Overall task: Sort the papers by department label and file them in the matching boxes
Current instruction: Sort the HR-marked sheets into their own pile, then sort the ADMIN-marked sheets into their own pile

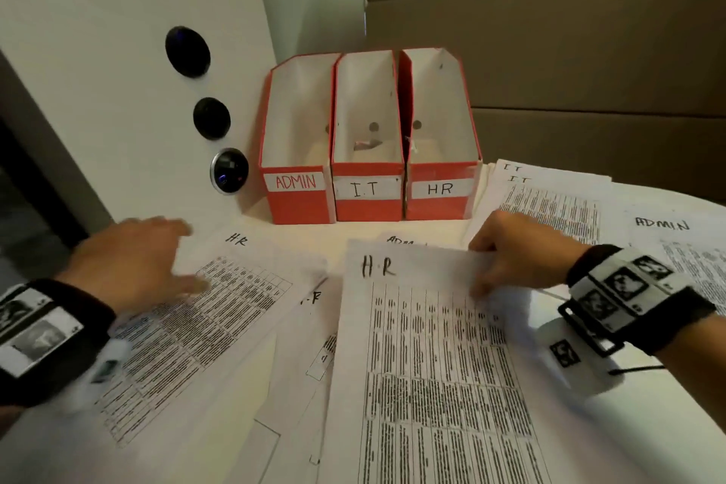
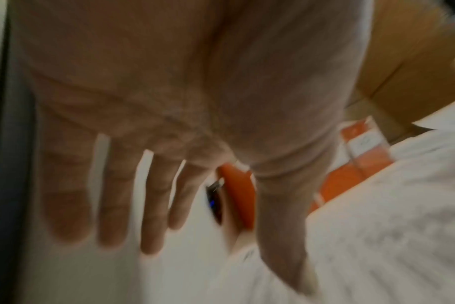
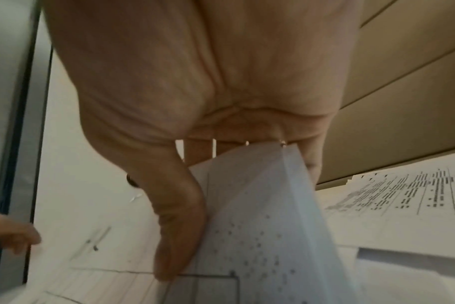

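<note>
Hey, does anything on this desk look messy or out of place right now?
Yes. The papers lie loose and overlapping at different angles, HR, ADMIN and IT sheets mixed. A small scrap sits at the bottom of the I.T box. The three boxes stand upright, side by side.

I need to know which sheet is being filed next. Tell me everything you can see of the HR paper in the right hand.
The HR paper is a white printed sheet with "H.R" handwritten in black at its top left, above a ruled table of dense dark entries too blurred to read. It lies front and centre, overlapping other papers, its top right part lifted. The right hand pinches that top right edge, thumb on the printed face and fingers behind, as the right wrist view shows. The left hand is apart from it, over another HR sheet.
</note>
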{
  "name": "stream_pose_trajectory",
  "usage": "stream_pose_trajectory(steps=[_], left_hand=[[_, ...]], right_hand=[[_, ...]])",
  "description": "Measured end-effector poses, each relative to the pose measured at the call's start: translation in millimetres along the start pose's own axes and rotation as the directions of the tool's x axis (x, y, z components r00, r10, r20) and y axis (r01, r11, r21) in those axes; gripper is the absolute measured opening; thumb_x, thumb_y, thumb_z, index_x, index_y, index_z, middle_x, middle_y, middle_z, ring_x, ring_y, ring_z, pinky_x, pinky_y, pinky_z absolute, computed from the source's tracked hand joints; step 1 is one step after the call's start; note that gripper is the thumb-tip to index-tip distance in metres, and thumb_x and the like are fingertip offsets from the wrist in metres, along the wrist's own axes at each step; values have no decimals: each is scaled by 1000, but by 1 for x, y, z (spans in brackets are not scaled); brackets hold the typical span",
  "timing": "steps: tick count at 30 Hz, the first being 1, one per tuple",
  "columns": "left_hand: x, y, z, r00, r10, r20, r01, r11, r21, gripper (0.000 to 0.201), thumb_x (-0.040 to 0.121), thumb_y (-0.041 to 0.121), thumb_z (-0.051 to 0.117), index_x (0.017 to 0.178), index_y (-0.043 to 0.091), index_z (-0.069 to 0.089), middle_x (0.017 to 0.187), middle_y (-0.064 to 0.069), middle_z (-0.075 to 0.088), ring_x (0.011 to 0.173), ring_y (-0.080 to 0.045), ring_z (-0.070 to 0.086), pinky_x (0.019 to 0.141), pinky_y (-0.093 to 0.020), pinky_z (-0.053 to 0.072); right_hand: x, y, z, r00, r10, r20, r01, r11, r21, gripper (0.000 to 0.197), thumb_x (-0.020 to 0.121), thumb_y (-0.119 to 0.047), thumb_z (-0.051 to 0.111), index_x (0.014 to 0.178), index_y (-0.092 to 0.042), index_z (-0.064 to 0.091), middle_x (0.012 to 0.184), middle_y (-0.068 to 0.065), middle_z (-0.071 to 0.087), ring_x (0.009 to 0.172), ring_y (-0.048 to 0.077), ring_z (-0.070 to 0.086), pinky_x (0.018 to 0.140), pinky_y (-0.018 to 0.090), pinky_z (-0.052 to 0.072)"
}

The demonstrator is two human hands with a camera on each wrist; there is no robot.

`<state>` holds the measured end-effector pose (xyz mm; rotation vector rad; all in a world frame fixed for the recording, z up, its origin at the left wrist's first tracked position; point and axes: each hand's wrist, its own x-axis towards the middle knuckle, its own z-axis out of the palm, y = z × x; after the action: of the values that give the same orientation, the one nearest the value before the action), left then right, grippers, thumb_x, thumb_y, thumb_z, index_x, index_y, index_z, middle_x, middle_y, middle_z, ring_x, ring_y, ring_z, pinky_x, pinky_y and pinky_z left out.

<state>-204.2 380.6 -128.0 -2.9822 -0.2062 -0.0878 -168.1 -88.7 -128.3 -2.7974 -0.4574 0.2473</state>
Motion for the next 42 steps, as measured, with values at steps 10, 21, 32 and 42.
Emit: stream_pose_trajectory(steps=[10,21,32,42], left_hand=[[-48,162,-19,900,435,43,-96,292,-952,38,87,43,83,101,8,82,103,-11,82,98,-33,79,93,-56,62],[-41,152,-9,961,273,50,13,134,-991,40,93,42,69,101,5,83,103,-15,81,101,-39,78,98,-55,60],[-38,82,-56,966,245,-87,-168,332,-928,13,84,15,88,96,15,84,95,-3,83,81,-12,79,68,-21,61],[41,-73,4,939,133,316,-8,929,-369,75,49,77,77,104,27,81,93,13,82,93,-12,78,85,-35,60]], right_hand=[[-23,30,-22,977,10,-213,85,898,432,23,76,-1,89,90,-18,80,83,-1,81,75,19,78,67,27,64],[-47,77,-15,953,250,-169,-39,656,754,44,52,-16,92,82,8,72,92,28,76,88,47,74,77,52,66],[-14,27,9,990,121,-70,-1,505,863,27,83,4,79,105,10,64,100,18,78,81,39,74,69,38,63],[24,13,17,988,153,18,-154,985,72,68,79,-54,84,135,-22,62,136,-3,61,117,15,55,95,30,42]])
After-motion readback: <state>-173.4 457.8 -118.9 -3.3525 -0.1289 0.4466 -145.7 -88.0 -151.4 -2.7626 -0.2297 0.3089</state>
